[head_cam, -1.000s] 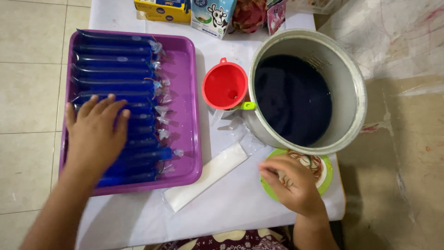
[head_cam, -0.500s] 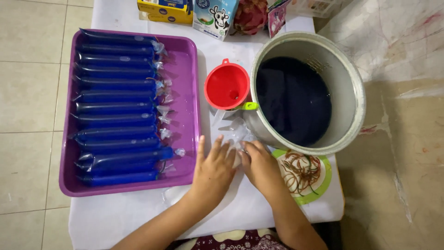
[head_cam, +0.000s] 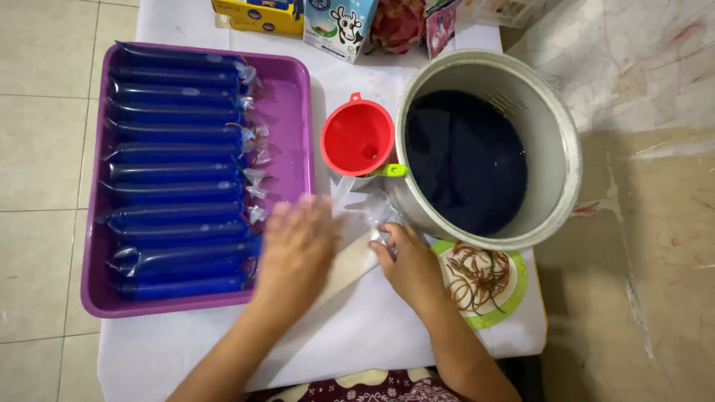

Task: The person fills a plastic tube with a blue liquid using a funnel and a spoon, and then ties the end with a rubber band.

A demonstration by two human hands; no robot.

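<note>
Closest to the camera, both forearms reach up over the white-covered table [head_cam: 372, 335]. The left hand [head_cam: 294, 249] is blurred, spread flat with fingers open and palm down on a stack of long clear plastic bags [head_cam: 350, 257] that lies slantwise on the cloth. The right hand [head_cam: 410, 260] sits just beside it with its fingers curled in, pinching the crumpled upper end of the bags near the pot's base. To the right of that hand is a small green-rimmed plate [head_cam: 484, 279] holding a tangle of rubber bands [head_cam: 477, 272]. On the left stands a purple tray [head_cam: 294, 126] filled with a row of long blue filled tubes [head_cam: 175, 179], their tied ends pointing to the right. Further off, a red funnel [head_cam: 357, 138] rests just beside a large metal pot [head_cam: 558, 141] of very dark liquid, with a bright green handle tip [head_cam: 395, 170] showing between them. At the far edge of the table stand a yellow box [head_cam: 257, 11], a carton with a cow picture [head_cam: 339, 22], and a pink dragon fruit [head_cam: 398, 22].
</note>
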